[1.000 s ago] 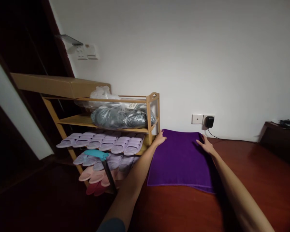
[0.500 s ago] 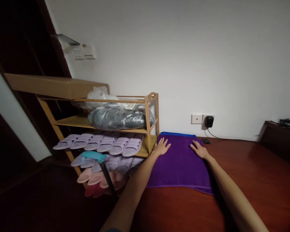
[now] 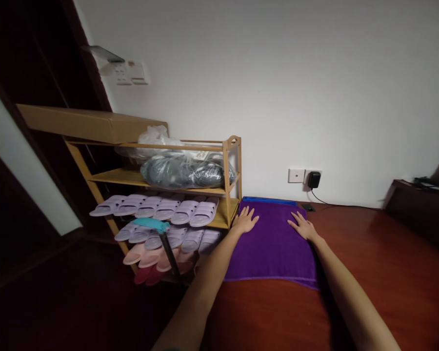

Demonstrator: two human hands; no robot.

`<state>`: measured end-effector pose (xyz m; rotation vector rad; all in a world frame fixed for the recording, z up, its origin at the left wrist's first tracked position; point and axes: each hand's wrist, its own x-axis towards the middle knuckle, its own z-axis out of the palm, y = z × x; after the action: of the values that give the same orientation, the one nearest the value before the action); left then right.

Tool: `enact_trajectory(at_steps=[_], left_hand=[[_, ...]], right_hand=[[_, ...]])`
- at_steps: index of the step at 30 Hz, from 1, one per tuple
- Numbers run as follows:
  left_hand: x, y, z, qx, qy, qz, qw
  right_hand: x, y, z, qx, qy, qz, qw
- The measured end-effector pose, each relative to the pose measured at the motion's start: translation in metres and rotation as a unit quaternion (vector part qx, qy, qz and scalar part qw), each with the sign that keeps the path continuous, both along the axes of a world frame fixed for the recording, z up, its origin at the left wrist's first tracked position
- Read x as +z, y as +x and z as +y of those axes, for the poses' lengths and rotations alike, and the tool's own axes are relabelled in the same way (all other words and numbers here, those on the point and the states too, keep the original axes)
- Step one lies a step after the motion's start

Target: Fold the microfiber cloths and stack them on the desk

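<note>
A purple cloth (image 3: 269,251) lies spread on the reddish-brown wooden tabletop (image 3: 263,312), its far end close to the wall. Along that far end a strip of blue cloth (image 3: 269,200) shows from beneath or behind it. My left hand (image 3: 245,222) rests flat near the cloth's left edge, fingers spread. On the right edge lies my right hand (image 3: 303,227), also flat with its fingers apart. Neither hand grips anything. At the near right corner, a second purple edge shows, so the cloth appears layered there.
Left of the table stands a wooden rack (image 3: 227,165) with several lilac slippers (image 3: 204,212) and a plastic-wrapped bundle (image 3: 186,169). A cardboard box (image 3: 95,126) lies on top. A turquoise-topped dark handle (image 3: 151,224) rises before it. A black adapter (image 3: 314,179) is plugged into the wall.
The view has shifted slightly, so the rack appears a little higher and further right. Both hands stay flat on the purple cloth in nearly the same places.
</note>
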<state>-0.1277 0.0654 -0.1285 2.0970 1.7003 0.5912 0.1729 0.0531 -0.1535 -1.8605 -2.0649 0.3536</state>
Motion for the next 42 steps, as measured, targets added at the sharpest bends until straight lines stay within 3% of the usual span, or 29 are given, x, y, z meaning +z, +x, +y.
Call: enact_trajectory(at_steps=[13,19,30,35,39,42], left_hand=[[0.004,0.008,-0.059,-0.001,0.001,-0.008,1.0],[0.007,0.018,-0.099,-0.005,0.006,0.0,1.0],[0.002,0.033,-0.168,-0.06,0.012,0.0,0.998],[0.01,0.033,-0.192,-0.076,0.021,0.049,0.996],[0.02,0.026,-0.209,-0.13,0.032,0.109,0.985],[0.024,0.022,-0.218,-0.152,0.044,0.144,0.977]], right_hand=[[-0.003,0.012,-0.056,-0.01,0.0,0.005,1.0],[-0.007,0.025,-0.095,0.0,0.02,0.01,1.0],[-0.01,0.045,-0.201,-0.035,0.017,0.004,0.999],[0.007,0.032,-0.24,-0.06,0.012,0.02,0.998],[0.033,0.05,-0.303,-0.03,-0.049,0.141,0.988],[0.038,0.082,-0.37,0.006,-0.069,0.345,0.936]])
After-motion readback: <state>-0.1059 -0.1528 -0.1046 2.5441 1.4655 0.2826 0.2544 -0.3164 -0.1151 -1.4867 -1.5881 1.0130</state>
